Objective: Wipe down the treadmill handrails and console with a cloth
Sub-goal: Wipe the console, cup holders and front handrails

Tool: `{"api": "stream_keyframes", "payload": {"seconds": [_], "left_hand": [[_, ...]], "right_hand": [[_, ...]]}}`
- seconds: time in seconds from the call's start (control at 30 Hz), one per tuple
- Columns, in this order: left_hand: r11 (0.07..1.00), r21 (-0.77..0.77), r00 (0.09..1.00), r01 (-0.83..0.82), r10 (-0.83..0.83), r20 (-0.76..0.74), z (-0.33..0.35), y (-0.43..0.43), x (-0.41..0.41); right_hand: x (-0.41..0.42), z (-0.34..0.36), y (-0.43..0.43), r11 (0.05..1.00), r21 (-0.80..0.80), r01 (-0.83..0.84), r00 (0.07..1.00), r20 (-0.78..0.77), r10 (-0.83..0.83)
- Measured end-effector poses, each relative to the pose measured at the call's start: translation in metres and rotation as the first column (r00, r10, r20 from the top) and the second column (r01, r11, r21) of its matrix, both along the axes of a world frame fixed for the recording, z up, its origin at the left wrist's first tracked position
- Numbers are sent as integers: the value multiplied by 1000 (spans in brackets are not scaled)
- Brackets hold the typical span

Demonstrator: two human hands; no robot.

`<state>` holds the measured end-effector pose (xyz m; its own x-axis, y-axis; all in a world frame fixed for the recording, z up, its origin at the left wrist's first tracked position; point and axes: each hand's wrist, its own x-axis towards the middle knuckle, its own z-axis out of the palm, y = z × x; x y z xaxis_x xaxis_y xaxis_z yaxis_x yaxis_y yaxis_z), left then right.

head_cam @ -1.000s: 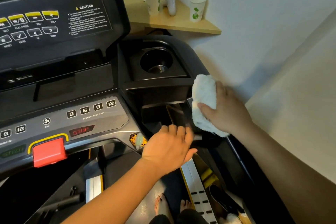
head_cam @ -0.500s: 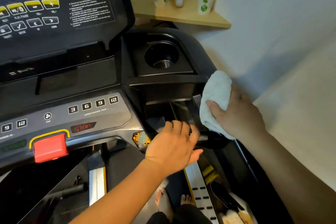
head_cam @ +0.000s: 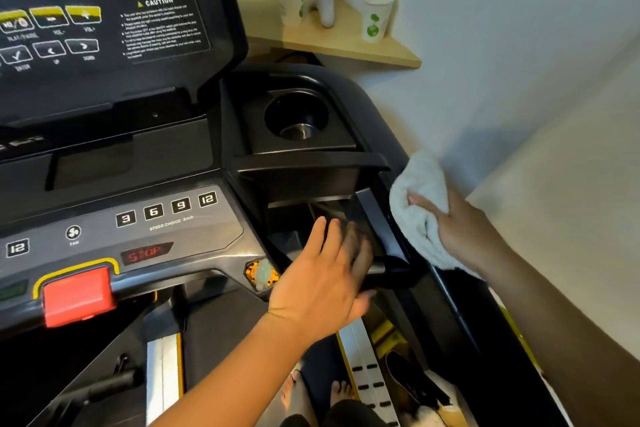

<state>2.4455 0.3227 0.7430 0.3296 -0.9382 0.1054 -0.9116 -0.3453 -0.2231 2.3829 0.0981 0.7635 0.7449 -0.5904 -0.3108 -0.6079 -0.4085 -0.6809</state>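
A black treadmill console (head_cam: 114,156) fills the left, with a speed button panel and a red stop key (head_cam: 78,295). My right hand (head_cam: 464,229) is shut on a bunched white cloth (head_cam: 420,208), pressed against the outer side of the right handrail (head_cam: 450,291). My left hand (head_cam: 329,277) hovers over the short inner grip bar (head_cam: 388,270), its fingers spread and blurred, holding nothing. A cup holder (head_cam: 296,116) sits above both hands.
A wooden corner shelf (head_cam: 332,42) behind the console carries two paper cups (head_cam: 375,15) and a white controller (head_cam: 325,5). A pale wall runs close along the right. My bare feet (head_cam: 311,392) stand on the belt below, beside a dark shoe (head_cam: 412,381).
My left hand has let go of the inner grip bar and opened its fingers. My right hand has slid the cloth a little along the right handrail.
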Motion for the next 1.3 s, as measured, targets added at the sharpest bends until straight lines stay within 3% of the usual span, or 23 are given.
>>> {"api": "stream_keyframes", "payload": {"seconds": [0.13, 0.23, 0.3, 0.4, 0.5, 0.6, 0.7, 0.83, 0.97, 1.03, 1.17, 1.3], "left_hand": [[1000, -14, 996, 23, -22, 82, 0, -2, 0], [1000, 4, 995, -11, 10, 101, 3, -1, 1], [1000, 23, 994, -9, 7, 109, 1, 0, 1], [1000, 26, 999, -14, 13, 40, -15, 1, -19], [988, 5, 987, -152, 152, -49, -29, -2, -45], [976, -36, 974, -217, 214, -81, -30, -6, -50], [975, 52, 974, -215, 218, -64, -25, -7, -51], [972, 85, 973, -219, 224, -54, -18, -8, -53], [966, 124, 964, -228, 242, -110, -10, -7, -52], [963, 140, 955, -229, 250, -159, -6, -6, -54], [967, 161, 963, -195, 220, -155, -1, -18, -48], [970, 188, 960, -155, 193, -204, 7, -27, -17]], "right_hand": [[-12, 2, 17, 975, -220, -17, 985, -171, -22], [16, 1, 26, 898, -429, -96, 992, -119, 49], [30, 0, 19, 912, -388, -134, 991, -61, 119], [33, 9, 1, 989, -116, -91, 996, 9, 92], [14, 14, 6, 997, -74, -35, 999, -40, 32], [-12, 10, 32, 954, -289, -75, 992, -121, 41], [-11, 5, 40, 850, -496, -175, 974, -215, 75], [17, 3, 18, 903, -371, -215, 976, -126, 180], [29, 3, -10, 996, -28, -79, 996, -39, 78], [23, 1, -13, 998, 3, -56, 997, -52, 56], [17, 6, 6, 957, -251, -148, 976, -193, 100], [28, 7, 34, 779, -559, -284, 932, -353, 87]]}}
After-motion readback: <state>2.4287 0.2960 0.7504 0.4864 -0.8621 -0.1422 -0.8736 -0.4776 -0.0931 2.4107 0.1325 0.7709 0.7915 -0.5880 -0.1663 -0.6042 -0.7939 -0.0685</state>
